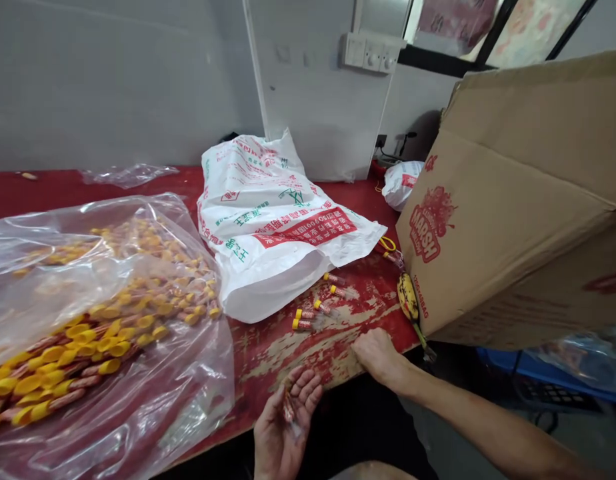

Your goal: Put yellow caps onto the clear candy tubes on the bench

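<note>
From the head view, the left hand (pixel 287 420) lay palm up by the near edge of the table, its fingers curled narrowly around a small red tube (pixel 289 409); the fingers partly hid it, so there could have been more than one. The right hand (pixel 379 357) rested palm down on the chipped red-painted worktable (pixel 268 360), its fingers close together and holding nothing visible.

Just ahead of the hands, a small group of loose yellow-capped tubes (pixel 313 307) lay apart from the main stock. To the left, a clear plastic bag (pixel 203 400) held a large heap of similar tubes (pixel 153 313), so most of them remained bagged and only a few were out on the table. Nothing in view showed any finished or packed batch.

Beyond them lay a white printed plastic sack (pixel 283 227), with a smaller white bag (pixel 401 185) farther back. A brown cardboard carton (pixel 503 207) stood tilted at the right, and a spotted banana (pixel 407 297) lay against its side.
</note>
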A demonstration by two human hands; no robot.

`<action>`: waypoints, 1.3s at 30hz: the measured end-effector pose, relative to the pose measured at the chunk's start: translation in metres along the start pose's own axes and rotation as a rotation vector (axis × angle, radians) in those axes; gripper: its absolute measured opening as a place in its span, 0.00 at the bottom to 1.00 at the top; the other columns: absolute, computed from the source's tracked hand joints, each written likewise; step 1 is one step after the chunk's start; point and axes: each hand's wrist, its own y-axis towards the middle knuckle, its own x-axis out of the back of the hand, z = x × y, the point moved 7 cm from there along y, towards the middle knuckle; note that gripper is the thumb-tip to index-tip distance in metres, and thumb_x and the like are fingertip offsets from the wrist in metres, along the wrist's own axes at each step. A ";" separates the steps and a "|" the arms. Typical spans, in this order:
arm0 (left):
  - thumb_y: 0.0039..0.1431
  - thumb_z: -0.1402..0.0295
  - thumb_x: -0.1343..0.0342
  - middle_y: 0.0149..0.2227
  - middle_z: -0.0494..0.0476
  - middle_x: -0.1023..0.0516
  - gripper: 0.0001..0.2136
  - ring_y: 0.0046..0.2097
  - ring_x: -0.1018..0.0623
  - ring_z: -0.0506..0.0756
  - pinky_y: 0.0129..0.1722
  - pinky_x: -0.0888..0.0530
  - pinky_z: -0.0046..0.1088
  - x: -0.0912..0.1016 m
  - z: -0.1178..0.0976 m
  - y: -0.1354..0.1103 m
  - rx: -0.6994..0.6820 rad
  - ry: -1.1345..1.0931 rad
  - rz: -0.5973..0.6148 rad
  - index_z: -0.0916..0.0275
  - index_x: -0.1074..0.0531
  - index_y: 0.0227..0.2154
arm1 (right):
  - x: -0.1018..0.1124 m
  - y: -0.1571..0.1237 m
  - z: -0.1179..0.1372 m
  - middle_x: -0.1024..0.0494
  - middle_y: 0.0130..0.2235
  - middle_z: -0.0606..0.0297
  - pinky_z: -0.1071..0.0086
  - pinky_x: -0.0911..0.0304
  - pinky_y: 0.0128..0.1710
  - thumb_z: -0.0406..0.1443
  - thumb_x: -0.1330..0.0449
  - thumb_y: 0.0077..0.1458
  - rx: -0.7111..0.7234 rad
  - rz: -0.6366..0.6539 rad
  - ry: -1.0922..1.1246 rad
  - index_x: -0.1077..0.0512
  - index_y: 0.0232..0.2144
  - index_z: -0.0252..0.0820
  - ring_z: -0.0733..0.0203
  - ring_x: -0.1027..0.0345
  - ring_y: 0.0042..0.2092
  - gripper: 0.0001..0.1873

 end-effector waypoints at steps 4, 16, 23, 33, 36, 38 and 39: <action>0.55 0.70 0.55 0.46 0.73 0.24 0.17 0.54 0.29 0.66 0.53 0.31 0.43 -0.001 0.005 0.001 0.000 -0.038 0.158 0.71 0.22 0.37 | 0.008 -0.015 0.013 0.22 0.28 0.60 0.70 0.44 0.27 0.30 0.50 0.59 0.043 -0.098 0.048 0.26 0.28 0.39 0.59 0.28 0.31 0.14; 0.58 0.72 0.53 0.35 0.67 0.23 0.13 0.34 0.22 0.58 0.33 0.23 0.35 0.009 -0.024 -0.020 -0.180 -0.084 0.025 0.67 0.22 0.34 | 0.047 -0.016 0.092 0.29 0.37 0.63 0.70 0.42 0.35 0.33 0.50 0.61 0.212 -0.610 0.417 0.30 0.37 0.43 0.62 0.35 0.38 0.08; 0.57 0.72 0.53 0.30 0.66 0.25 0.12 0.28 0.26 0.57 0.25 0.26 0.32 0.008 -0.024 -0.025 -0.168 -0.055 -0.019 0.70 0.24 0.32 | 0.046 0.040 0.083 0.29 0.41 0.55 0.58 0.44 0.47 0.35 0.45 0.57 0.081 -0.644 0.117 0.30 0.41 0.37 0.51 0.39 0.44 0.10; 0.52 0.73 0.43 0.29 0.60 0.27 0.07 0.26 0.28 0.53 0.22 0.30 0.26 0.014 -0.024 -0.014 -0.173 0.008 0.027 0.69 0.26 0.35 | 0.023 -0.002 0.053 0.24 0.36 0.63 0.70 0.42 0.37 0.36 0.52 0.61 0.210 -0.332 0.425 0.31 0.37 0.41 0.62 0.32 0.37 0.10; 0.49 0.73 0.40 0.29 0.60 0.27 0.09 0.26 0.28 0.53 0.21 0.31 0.25 0.013 -0.023 -0.012 -0.178 0.058 0.025 0.69 0.26 0.35 | 0.022 -0.010 0.024 0.22 0.33 0.61 0.70 0.45 0.31 0.38 0.52 0.60 0.073 -0.165 0.236 0.28 0.32 0.41 0.60 0.29 0.34 0.13; 0.48 0.73 0.39 0.30 0.60 0.27 0.10 0.26 0.28 0.53 0.21 0.30 0.26 0.012 -0.023 -0.011 -0.179 0.088 0.014 0.70 0.26 0.35 | 0.021 -0.008 0.014 0.22 0.30 0.58 0.70 0.46 0.29 0.39 0.51 0.59 -0.004 -0.082 0.058 0.27 0.29 0.40 0.57 0.27 0.32 0.15; 0.47 0.73 0.39 0.30 0.60 0.26 0.11 0.26 0.27 0.53 0.22 0.30 0.26 0.011 -0.023 -0.011 -0.176 0.101 0.007 0.70 0.26 0.36 | 0.019 -0.006 0.014 0.21 0.30 0.56 0.70 0.46 0.27 0.39 0.52 0.60 -0.018 -0.055 0.002 0.26 0.29 0.40 0.56 0.27 0.32 0.16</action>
